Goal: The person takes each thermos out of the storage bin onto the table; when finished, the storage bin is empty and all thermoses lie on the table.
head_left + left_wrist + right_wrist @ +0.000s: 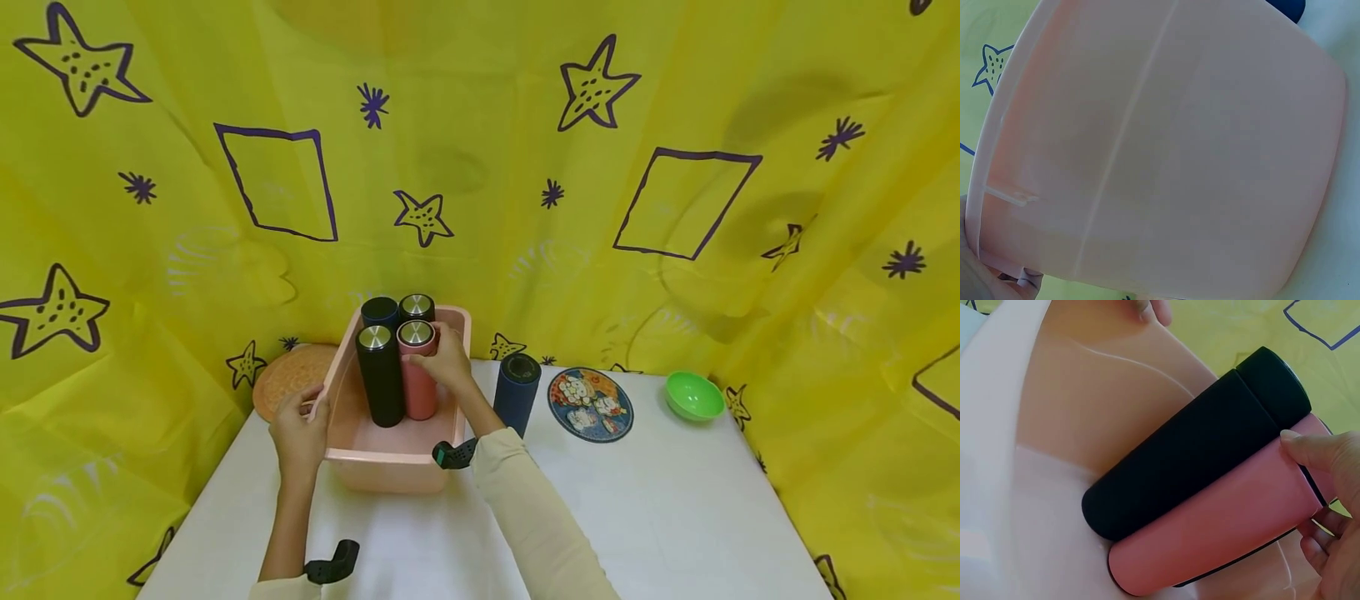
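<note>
**Steadying the basin, gripping the pink flask**

Yellow star-print sheeting backs my white table (675, 500). My left hand (298, 433) grips the pink basin (390, 467) rim to steady it, while my right hand (448, 360) curls round the pink flask (418, 392), upright beside the black flask (381, 383).

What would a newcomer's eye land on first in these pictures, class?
First the bright yellow backdrop with purple stars behind the white table. Next the pale pink plastic tub at the table's back, holding upright flasks. The right hand grips the pink cylindrical flask beside a black cylindrical flask, while the left hand holds the tub's rim.
</note>
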`<action>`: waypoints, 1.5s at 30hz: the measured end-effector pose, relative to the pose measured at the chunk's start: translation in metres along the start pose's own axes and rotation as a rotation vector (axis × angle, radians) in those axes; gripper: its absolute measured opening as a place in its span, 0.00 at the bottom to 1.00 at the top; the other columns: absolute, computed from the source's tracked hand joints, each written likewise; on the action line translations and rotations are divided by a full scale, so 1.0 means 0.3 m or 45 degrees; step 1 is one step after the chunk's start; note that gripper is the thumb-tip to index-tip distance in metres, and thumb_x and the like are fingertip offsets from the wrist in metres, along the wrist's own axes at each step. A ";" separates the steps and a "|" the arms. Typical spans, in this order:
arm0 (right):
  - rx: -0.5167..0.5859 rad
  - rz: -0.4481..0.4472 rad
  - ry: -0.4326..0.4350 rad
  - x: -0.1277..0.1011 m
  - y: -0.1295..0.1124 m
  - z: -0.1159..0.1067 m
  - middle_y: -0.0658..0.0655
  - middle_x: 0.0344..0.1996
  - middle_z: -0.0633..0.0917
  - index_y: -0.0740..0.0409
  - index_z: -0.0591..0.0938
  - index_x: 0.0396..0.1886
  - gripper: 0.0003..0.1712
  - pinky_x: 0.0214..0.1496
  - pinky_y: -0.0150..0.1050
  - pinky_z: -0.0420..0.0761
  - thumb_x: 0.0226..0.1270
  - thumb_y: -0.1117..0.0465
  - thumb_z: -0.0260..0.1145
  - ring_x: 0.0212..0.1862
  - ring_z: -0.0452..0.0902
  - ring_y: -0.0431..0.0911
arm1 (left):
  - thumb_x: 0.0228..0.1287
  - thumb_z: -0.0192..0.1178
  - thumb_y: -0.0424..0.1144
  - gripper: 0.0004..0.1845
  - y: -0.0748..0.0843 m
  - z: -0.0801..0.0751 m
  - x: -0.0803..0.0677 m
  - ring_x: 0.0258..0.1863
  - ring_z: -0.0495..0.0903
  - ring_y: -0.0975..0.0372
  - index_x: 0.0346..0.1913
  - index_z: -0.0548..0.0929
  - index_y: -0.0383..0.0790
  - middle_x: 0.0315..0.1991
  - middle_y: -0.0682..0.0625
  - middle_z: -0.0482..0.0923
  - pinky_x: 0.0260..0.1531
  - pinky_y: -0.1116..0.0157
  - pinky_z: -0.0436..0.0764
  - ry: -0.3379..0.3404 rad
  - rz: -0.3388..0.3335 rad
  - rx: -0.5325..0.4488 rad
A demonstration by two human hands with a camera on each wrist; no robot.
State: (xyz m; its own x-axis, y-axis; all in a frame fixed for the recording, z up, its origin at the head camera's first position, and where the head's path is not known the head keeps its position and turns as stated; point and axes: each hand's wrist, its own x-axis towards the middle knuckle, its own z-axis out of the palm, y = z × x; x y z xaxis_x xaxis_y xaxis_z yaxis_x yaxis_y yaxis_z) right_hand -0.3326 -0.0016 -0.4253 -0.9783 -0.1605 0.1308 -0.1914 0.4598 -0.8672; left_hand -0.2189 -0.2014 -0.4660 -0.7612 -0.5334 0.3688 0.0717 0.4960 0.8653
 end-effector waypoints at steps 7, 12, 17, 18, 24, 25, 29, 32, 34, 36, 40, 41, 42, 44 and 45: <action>0.026 -0.022 0.024 -0.004 0.005 0.000 0.62 0.60 0.77 0.63 0.69 0.63 0.40 0.65 0.49 0.74 0.53 0.59 0.77 0.62 0.73 0.54 | 0.63 0.61 0.29 0.13 0.001 0.003 0.002 0.40 0.81 0.46 0.49 0.84 0.27 0.44 0.33 0.80 0.29 0.89 0.64 0.007 0.009 0.005; 0.027 -0.012 0.023 -0.005 0.010 0.002 0.62 0.60 0.76 0.63 0.67 0.63 0.42 0.65 0.48 0.74 0.52 0.58 0.78 0.62 0.73 0.54 | 0.64 0.61 0.29 0.13 0.000 0.003 0.003 0.40 0.81 0.46 0.49 0.84 0.27 0.45 0.33 0.80 0.29 0.89 0.64 0.009 0.007 0.013; -0.040 -0.011 0.046 -0.018 0.012 0.007 0.61 0.61 0.76 0.62 0.67 0.65 0.44 0.66 0.48 0.74 0.52 0.56 0.78 0.63 0.73 0.53 | 0.64 0.61 0.29 0.13 0.003 0.002 -0.004 0.40 0.81 0.46 0.49 0.84 0.27 0.45 0.32 0.80 0.29 0.89 0.64 0.003 -0.004 0.006; -0.062 -0.015 0.050 -0.020 0.013 0.009 0.61 0.61 0.75 0.62 0.68 0.66 0.44 0.66 0.48 0.73 0.52 0.55 0.78 0.63 0.72 0.53 | 0.63 0.61 0.29 0.13 0.004 0.003 -0.005 0.40 0.81 0.47 0.49 0.84 0.27 0.45 0.32 0.80 0.29 0.89 0.64 0.001 -0.007 0.005; -0.124 -0.074 0.071 -0.023 0.018 0.012 0.62 0.60 0.75 0.63 0.71 0.63 0.41 0.66 0.49 0.72 0.51 0.54 0.78 0.62 0.71 0.53 | 0.64 0.61 0.29 0.13 0.002 0.004 0.000 0.40 0.81 0.47 0.49 0.84 0.27 0.45 0.32 0.80 0.29 0.89 0.63 0.003 -0.015 0.004; -0.124 -0.081 0.077 -0.023 0.018 0.012 0.62 0.59 0.75 0.64 0.72 0.62 0.41 0.66 0.49 0.72 0.51 0.55 0.78 0.62 0.71 0.54 | 0.64 0.61 0.29 0.13 0.001 0.004 0.001 0.40 0.81 0.46 0.49 0.84 0.27 0.45 0.32 0.80 0.29 0.89 0.64 0.003 -0.015 0.003; -0.134 -0.082 0.088 -0.026 0.019 0.011 0.62 0.58 0.77 0.64 0.71 0.62 0.41 0.65 0.48 0.73 0.51 0.55 0.78 0.61 0.73 0.54 | 0.64 0.61 0.30 0.13 -0.001 0.002 0.000 0.41 0.81 0.45 0.50 0.84 0.28 0.46 0.33 0.80 0.30 0.89 0.64 -0.007 -0.023 -0.006; -0.136 -0.076 0.083 -0.032 0.020 0.013 0.62 0.56 0.79 0.64 0.71 0.61 0.41 0.63 0.48 0.75 0.50 0.54 0.79 0.59 0.75 0.54 | 0.64 0.61 0.30 0.13 -0.004 -0.002 -0.003 0.41 0.81 0.45 0.50 0.84 0.28 0.46 0.32 0.80 0.30 0.89 0.64 -0.007 -0.029 -0.007; -0.120 -0.076 0.078 -0.035 0.020 0.014 0.62 0.56 0.79 0.63 0.71 0.61 0.41 0.62 0.49 0.76 0.50 0.54 0.79 0.58 0.77 0.54 | 0.64 0.61 0.30 0.13 -0.005 -0.003 -0.004 0.41 0.81 0.45 0.50 0.84 0.28 0.46 0.32 0.80 0.30 0.89 0.64 -0.003 -0.030 -0.008; -0.096 -0.076 0.073 -0.035 0.021 0.013 0.62 0.55 0.80 0.63 0.71 0.61 0.41 0.62 0.48 0.77 0.50 0.54 0.79 0.58 0.77 0.54 | 0.64 0.61 0.30 0.13 -0.005 -0.004 -0.004 0.41 0.81 0.45 0.49 0.84 0.28 0.46 0.33 0.80 0.29 0.89 0.64 -0.002 -0.031 -0.015; -0.067 -0.092 0.086 -0.037 0.025 0.007 0.63 0.55 0.79 0.64 0.71 0.60 0.41 0.61 0.48 0.77 0.49 0.56 0.80 0.58 0.77 0.54 | 0.64 0.61 0.30 0.13 -0.003 -0.001 -0.005 0.41 0.80 0.47 0.49 0.84 0.28 0.45 0.34 0.79 0.30 0.89 0.64 -0.006 -0.038 -0.025; -0.066 -0.098 0.090 -0.036 0.027 0.006 0.63 0.55 0.79 0.64 0.72 0.60 0.41 0.61 0.48 0.77 0.48 0.56 0.80 0.58 0.77 0.54 | 0.64 0.61 0.30 0.13 -0.003 0.000 -0.005 0.41 0.80 0.47 0.49 0.84 0.28 0.45 0.34 0.79 0.29 0.89 0.65 -0.005 -0.038 -0.024; -0.070 -0.107 0.095 -0.036 0.028 0.005 0.63 0.54 0.79 0.64 0.72 0.60 0.41 0.61 0.47 0.77 0.48 0.56 0.80 0.57 0.77 0.54 | 0.64 0.61 0.29 0.12 -0.003 0.001 -0.004 0.41 0.80 0.48 0.49 0.84 0.28 0.45 0.34 0.79 0.29 0.88 0.65 -0.004 -0.038 -0.025; -0.074 -0.121 0.099 -0.034 0.030 0.005 0.63 0.54 0.79 0.64 0.72 0.59 0.41 0.61 0.47 0.77 0.48 0.57 0.80 0.57 0.77 0.54 | 0.64 0.61 0.29 0.12 -0.004 0.003 -0.003 0.40 0.80 0.48 0.49 0.84 0.28 0.44 0.34 0.79 0.29 0.88 0.65 -0.001 -0.034 -0.024; -0.078 -0.128 0.099 -0.034 0.031 0.005 0.63 0.54 0.79 0.64 0.72 0.59 0.41 0.61 0.46 0.78 0.47 0.57 0.80 0.57 0.77 0.54 | 0.64 0.61 0.29 0.13 -0.006 0.003 -0.002 0.40 0.80 0.48 0.49 0.84 0.28 0.44 0.34 0.79 0.29 0.88 0.65 0.002 -0.032 -0.023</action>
State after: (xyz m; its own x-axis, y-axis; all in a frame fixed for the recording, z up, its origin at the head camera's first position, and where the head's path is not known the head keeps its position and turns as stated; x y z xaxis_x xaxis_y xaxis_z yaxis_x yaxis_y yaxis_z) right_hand -0.3243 0.0029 -0.4354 -0.9566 -0.1414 0.2548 -0.2911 0.4976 -0.8171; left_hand -0.2191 -0.2013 -0.4680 -0.7618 -0.5468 0.3473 0.0641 0.4698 0.8804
